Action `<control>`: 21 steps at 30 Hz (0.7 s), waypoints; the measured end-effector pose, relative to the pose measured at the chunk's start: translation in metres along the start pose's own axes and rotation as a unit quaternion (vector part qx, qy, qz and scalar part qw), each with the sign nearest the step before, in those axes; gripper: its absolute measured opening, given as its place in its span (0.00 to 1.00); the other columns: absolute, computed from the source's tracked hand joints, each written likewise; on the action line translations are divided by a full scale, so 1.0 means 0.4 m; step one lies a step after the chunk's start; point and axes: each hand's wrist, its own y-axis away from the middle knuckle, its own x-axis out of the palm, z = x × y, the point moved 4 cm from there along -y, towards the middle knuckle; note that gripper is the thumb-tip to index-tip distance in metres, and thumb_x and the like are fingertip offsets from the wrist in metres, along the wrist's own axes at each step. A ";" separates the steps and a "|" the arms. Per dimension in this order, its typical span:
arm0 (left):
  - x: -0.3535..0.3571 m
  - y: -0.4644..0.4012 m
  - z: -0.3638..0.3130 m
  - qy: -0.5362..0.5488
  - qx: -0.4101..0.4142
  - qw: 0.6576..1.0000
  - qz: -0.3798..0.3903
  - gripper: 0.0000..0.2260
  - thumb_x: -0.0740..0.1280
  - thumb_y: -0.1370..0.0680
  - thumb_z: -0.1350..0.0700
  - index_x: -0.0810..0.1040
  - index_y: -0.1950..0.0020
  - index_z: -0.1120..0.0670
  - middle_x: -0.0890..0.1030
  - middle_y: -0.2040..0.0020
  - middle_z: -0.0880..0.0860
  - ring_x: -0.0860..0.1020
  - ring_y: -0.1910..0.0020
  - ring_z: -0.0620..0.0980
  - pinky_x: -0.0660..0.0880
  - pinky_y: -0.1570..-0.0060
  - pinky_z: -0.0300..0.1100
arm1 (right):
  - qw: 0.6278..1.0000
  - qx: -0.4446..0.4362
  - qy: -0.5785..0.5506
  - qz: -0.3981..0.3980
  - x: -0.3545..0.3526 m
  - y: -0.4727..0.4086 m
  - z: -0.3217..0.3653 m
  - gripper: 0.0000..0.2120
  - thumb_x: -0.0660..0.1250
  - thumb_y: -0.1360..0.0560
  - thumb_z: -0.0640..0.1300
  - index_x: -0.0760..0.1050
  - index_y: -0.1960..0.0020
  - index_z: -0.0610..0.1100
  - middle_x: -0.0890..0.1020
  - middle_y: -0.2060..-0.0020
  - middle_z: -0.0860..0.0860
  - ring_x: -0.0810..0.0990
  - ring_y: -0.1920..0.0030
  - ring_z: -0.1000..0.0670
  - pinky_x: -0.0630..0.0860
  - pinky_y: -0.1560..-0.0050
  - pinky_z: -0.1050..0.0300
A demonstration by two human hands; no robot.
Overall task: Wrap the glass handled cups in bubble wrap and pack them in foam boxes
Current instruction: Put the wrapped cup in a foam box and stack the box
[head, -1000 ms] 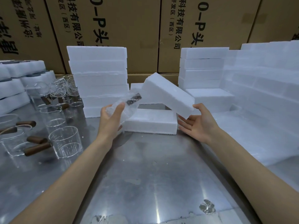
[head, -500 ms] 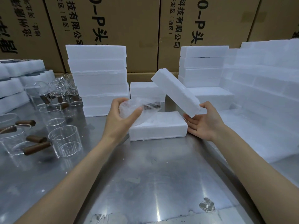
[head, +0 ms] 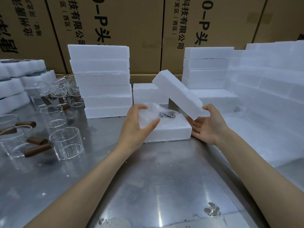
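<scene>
So the wrapped cup sits just right of frame centre, a bubble-wrapped bundle with its dark handle poking toward the right, and I've got my left hand curled round it, thumb on the near side and fingers over the top, right at the open foam box. Can't quite tell if it's seated in the cavity or just touching the top. My right hand is palm up with fingers mostly straight, propping the low end of the foam lid, which is tilted up toward the middle of the frame, so the box isn't closed yet. I'd say this one cup is nearly done: wrap on, going in, lid to drop. Plenty left though, the bare glass cups with wooden handles crowd the left side of the steel table, none wrapped. Foam box stacks fill the middle and right background in front of cardboard cartons.
</scene>
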 end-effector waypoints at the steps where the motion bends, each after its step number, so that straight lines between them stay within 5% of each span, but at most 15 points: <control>1: 0.005 0.000 0.011 -0.004 -0.020 1.000 0.013 0.19 0.70 0.26 0.43 0.69 0.40 0.46 0.71 0.41 0.40 0.66 0.48 0.32 0.62 0.53 0.20 | 1.000 0.000 0.001 0.000 0.000 0.000 0.000 0.21 0.60 0.29 0.53 0.75 0.47 0.38 0.81 0.52 0.47 0.81 0.49 0.48 0.76 0.45 0.55; 8: 0.013 -0.003 0.041 -0.066 -0.033 0.996 0.044 0.20 0.68 0.27 0.39 0.70 0.42 0.47 0.69 0.42 0.41 0.66 0.44 0.37 0.61 0.48 0.33 | 1.000 -0.024 0.011 0.000 -0.001 0.001 0.008 0.20 0.61 0.30 0.53 0.76 0.48 0.39 0.81 0.58 0.47 0.80 0.52 0.47 0.77 0.50 0.55; 14: 0.007 -0.002 0.025 -0.048 -0.006 0.998 0.039 0.26 0.66 0.24 0.41 0.67 0.29 0.49 0.67 0.37 0.41 0.65 0.40 0.35 0.60 0.42 0.33 | 0.995 -0.064 0.079 -0.021 -0.001 0.004 0.024 0.18 0.62 0.29 0.54 0.77 0.52 0.39 0.80 0.59 0.46 0.78 0.54 0.48 0.74 0.45 0.55; 18: 0.001 -0.006 0.028 0.041 -0.049 0.996 0.057 0.33 0.74 0.31 0.44 0.64 0.31 0.49 0.69 0.35 0.46 0.68 0.36 0.43 0.65 0.36 0.39 | 0.984 -0.091 0.149 -0.040 0.007 0.008 0.026 0.16 0.62 0.29 0.53 0.77 0.54 0.41 0.80 0.59 0.48 0.79 0.55 0.49 0.73 0.47 0.55; 21: -0.007 -0.006 0.033 0.172 -0.107 0.975 0.088 0.50 0.73 0.42 0.42 0.56 0.25 0.53 0.63 0.28 0.52 0.64 0.29 0.49 0.63 0.29 0.49 | 0.976 -0.115 0.181 -0.047 0.007 0.008 0.028 0.14 0.61 0.27 0.54 0.77 0.51 0.44 0.82 0.58 0.49 0.80 0.56 0.50 0.73 0.52 0.57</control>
